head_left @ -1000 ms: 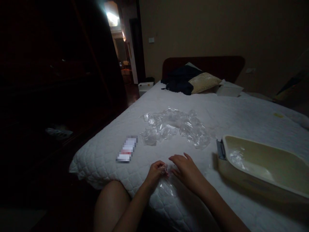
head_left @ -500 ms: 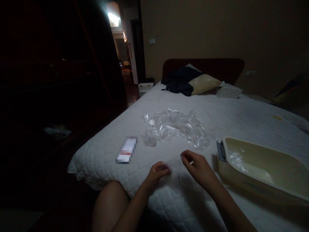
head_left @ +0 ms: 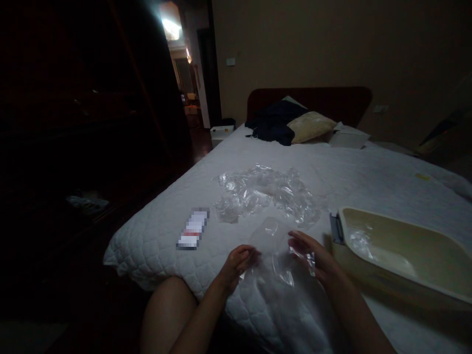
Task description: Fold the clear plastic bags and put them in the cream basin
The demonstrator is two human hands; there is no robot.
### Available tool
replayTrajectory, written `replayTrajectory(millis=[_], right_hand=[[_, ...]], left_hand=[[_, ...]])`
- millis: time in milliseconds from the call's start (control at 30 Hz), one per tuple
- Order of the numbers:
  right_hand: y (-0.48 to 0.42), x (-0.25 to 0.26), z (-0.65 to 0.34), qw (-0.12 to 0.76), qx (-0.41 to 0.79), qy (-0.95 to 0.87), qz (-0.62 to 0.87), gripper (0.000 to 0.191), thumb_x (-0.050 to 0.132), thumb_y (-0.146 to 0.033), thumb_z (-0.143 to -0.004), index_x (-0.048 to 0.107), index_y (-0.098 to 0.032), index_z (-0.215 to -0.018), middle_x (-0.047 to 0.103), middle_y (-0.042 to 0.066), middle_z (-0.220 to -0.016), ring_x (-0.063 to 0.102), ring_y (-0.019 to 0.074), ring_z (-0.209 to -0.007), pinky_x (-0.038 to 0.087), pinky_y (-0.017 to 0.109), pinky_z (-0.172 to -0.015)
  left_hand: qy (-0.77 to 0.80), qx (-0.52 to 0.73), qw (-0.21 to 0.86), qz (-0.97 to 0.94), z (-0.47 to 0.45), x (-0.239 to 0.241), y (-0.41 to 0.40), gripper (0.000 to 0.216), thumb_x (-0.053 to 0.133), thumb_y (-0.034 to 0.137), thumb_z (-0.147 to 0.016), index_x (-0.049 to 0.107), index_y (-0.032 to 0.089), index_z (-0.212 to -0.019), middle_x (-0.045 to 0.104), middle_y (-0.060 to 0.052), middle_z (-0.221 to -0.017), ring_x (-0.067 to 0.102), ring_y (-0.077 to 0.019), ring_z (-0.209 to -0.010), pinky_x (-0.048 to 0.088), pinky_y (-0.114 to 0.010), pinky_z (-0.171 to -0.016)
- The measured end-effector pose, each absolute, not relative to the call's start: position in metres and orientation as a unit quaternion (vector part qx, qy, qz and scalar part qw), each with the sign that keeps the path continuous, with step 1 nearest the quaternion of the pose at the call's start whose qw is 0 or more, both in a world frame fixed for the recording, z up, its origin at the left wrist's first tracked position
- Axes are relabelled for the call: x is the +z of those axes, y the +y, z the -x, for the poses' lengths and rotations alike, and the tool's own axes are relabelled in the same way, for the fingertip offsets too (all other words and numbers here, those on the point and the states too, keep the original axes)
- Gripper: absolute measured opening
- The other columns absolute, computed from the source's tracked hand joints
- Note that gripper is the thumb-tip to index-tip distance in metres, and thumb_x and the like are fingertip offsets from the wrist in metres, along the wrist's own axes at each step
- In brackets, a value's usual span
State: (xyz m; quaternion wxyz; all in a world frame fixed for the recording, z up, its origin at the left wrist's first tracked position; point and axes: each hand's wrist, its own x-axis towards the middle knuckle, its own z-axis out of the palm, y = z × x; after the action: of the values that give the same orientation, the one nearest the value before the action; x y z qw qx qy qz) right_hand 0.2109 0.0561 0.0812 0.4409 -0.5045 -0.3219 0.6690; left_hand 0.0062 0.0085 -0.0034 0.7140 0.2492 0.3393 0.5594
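A clear plastic bag (head_left: 275,250) is stretched between my two hands over the near corner of the white quilted bed (head_left: 372,177). My left hand (head_left: 239,261) pinches its left edge with curled fingers. My right hand (head_left: 313,260) holds the right side, crumpled plastic showing under its fingers. Just beyond lies a heap of several more crumpled clear plastic bags (head_left: 263,194). A small white packet (head_left: 193,229) lies to the left of my hands.
A cream plastic tub (head_left: 405,255) with some clear plastic inside sits on the bed at the right. Pillows and dark clothing (head_left: 275,123) lie at the headboard. My bare knee (head_left: 167,309) is below the bed corner. The room's left side is dark, with a lit doorway (head_left: 177,64).
The hands have drawn apart, the right one moving to the right toward the tub. The plastic bag between them has opened out from a small folded piece into a wide sheet.
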Motion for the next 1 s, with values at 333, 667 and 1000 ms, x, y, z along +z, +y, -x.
replayTrajectory(millis=[333, 667, 1000], right_hand=[[0.072, -0.007, -0.228, 0.438, 0.620, -0.383, 0.526, 0.026, 0.068, -0.036, -0.061, 0.056, -0.017, -0.073, 0.060, 0.000, -0.060, 0.055, 0.0104, -0.049, 0.041, 0.020, -0.043], [0.066, -0.012, -0.227, 0.479, 0.572, -0.399, 0.533, 0.037, 0.065, -0.042, -0.065, 0.054, -0.016, -0.090, 0.062, 0.002, -0.065, 0.058, 0.0130, -0.052, 0.045, 0.023, -0.045], [0.065, -0.020, -0.221, 0.490, 0.461, -0.472, 0.569, 0.035, 0.062, -0.047, -0.064, 0.057, -0.017, -0.083, 0.059, 0.000, -0.061, 0.056, 0.0146, -0.049, 0.045, 0.025, -0.043]], left_hand=[[0.515, 0.554, 0.575, -0.313, -0.026, -0.015, 0.021, 0.024, 0.068, 0.033, -0.059, 0.056, 0.014, -0.066, 0.057, 0.002, -0.056, 0.054, -0.0098, -0.050, 0.041, -0.020, -0.048], [0.546, 0.570, 0.542, -0.289, -0.030, -0.021, 0.026, 0.025, 0.061, 0.037, -0.063, 0.050, 0.015, -0.068, 0.055, 0.002, -0.056, 0.055, -0.0106, -0.048, 0.044, -0.021, -0.045], [0.598, 0.534, 0.467, -0.374, -0.034, -0.017, 0.030, 0.035, 0.051, 0.049, -0.072, 0.051, 0.015, -0.068, 0.055, 0.001, -0.059, 0.051, -0.0081, -0.042, 0.037, -0.017, -0.038]])
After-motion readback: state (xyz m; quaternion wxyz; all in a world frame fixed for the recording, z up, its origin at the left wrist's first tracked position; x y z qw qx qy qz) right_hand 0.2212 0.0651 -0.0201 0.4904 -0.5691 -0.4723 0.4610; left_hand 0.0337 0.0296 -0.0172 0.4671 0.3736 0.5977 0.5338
